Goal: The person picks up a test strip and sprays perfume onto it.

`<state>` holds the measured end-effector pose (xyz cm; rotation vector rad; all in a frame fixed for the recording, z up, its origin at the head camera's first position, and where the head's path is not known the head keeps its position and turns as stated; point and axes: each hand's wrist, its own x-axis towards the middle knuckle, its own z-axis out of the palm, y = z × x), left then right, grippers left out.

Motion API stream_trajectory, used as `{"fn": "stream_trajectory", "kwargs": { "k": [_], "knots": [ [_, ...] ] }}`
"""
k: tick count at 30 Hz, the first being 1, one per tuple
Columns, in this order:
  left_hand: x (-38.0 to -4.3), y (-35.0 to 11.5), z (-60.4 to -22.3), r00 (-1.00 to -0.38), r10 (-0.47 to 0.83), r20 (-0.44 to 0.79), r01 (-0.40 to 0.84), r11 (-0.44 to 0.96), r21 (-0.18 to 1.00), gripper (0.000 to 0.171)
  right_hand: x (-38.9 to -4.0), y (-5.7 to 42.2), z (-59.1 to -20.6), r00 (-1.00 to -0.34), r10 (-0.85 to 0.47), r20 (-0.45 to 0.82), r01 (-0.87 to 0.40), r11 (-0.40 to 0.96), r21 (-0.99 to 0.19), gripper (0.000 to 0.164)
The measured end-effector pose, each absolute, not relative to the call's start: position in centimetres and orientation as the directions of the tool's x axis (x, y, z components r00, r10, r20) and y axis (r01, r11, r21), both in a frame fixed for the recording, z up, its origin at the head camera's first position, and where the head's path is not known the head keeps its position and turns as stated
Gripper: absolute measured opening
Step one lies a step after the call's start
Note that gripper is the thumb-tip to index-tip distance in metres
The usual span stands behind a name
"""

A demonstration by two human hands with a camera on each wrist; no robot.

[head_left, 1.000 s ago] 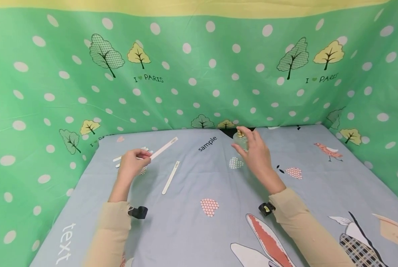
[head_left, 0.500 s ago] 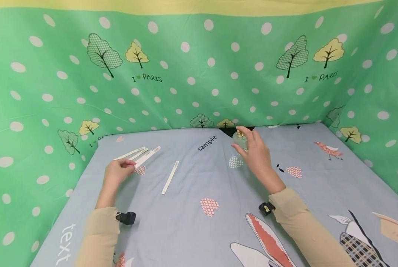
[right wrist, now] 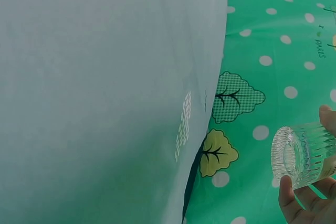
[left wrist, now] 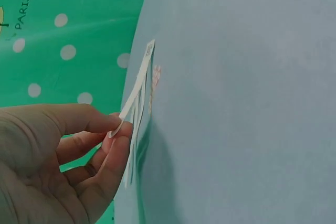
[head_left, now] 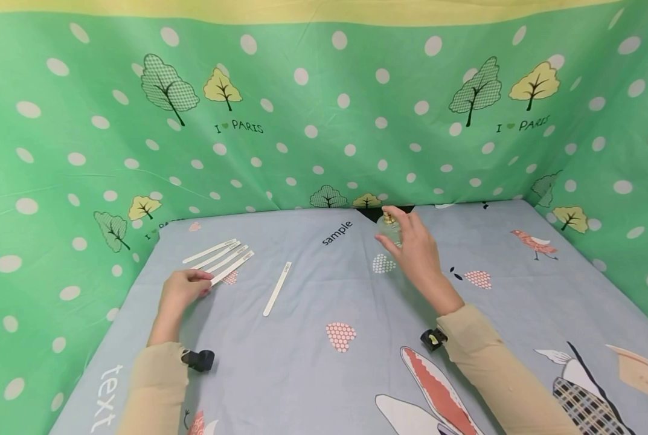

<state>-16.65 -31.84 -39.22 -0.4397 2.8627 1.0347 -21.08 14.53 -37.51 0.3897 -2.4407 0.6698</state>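
Note:
Between thumb and fingertips, my left hand [head_left: 182,290] pinches the lower end of a white paper test strip [head_left: 234,267] with small print on its upper end. In the left wrist view this strip [left wrist: 137,81] is slightly lifted over others. Several similar strips [head_left: 209,251] lie side by side just beyond it. My right hand [head_left: 420,257] holds a clear glass perfume bottle [head_left: 390,229] with a gold neck, near the table's far edge. The right wrist view shows the ribbed glass bottle [right wrist: 296,153] tipped sideways, its base toward the camera; its top is out of that view.
A single paper strip [head_left: 277,289] lies apart, right of the left hand. The grey-blue printed cloth [head_left: 307,356] covers the table. Green dotted fabric [head_left: 324,151] hangs behind and at both sides.
My left hand has moved left and toward me, bringing its strip down to the near side of the row. The right hand has stayed almost still with the perfume bottle.

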Motion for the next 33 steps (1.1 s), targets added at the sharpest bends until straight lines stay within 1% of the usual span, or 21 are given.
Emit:
{"fn": "stream_trajectory", "kwargs": {
  "k": [4,10,17,21,25,28,33],
  "knots": [
    [-16.5,-32.1,-39.4,-0.949,-0.260,-0.177,-0.312,0.714,0.626,0.029,-21.0,14.4,-37.5,-0.796,-0.128,0.591,-0.414,0.828,-0.378,0.064],
    [-16.2,-32.4,-39.6,-0.942,-0.286,-0.176,-0.330,0.693,0.641,0.027,-20.9,14.3,-37.5,-0.799,-0.141,0.584,-0.416,0.831,-0.369,0.065],
    [-15.8,-32.2,-39.5,-0.940,-0.308,-0.146,-0.333,0.743,0.580,0.027,-20.8,14.3,-37.6,-0.802,-0.143,0.579,-0.411,0.836,-0.364,0.065],
    [-15.8,-31.6,-39.4,-0.960,-0.238,-0.145,-0.277,0.751,0.600,0.028,-20.8,14.2,-37.7,-0.800,-0.145,0.582,-0.417,0.832,-0.366,0.065],
    [-16.0,-30.7,-39.4,-0.975,-0.139,-0.176,-0.221,0.717,0.661,0.031,-20.8,14.2,-37.8,-0.803,-0.146,0.578,-0.418,0.829,-0.371,0.065],
    [-16.0,-29.8,-39.5,-0.977,-0.093,-0.192,-0.203,0.683,0.701,0.031,-20.8,14.2,-37.8,-0.805,-0.145,0.576,-0.416,0.830,-0.372,0.065],
    [-15.9,-28.5,-39.7,-0.983,-0.030,-0.181,-0.158,0.640,0.752,0.029,-20.8,14.1,-37.9,-0.808,-0.144,0.571,-0.413,0.830,-0.376,0.065]
  ]
}}
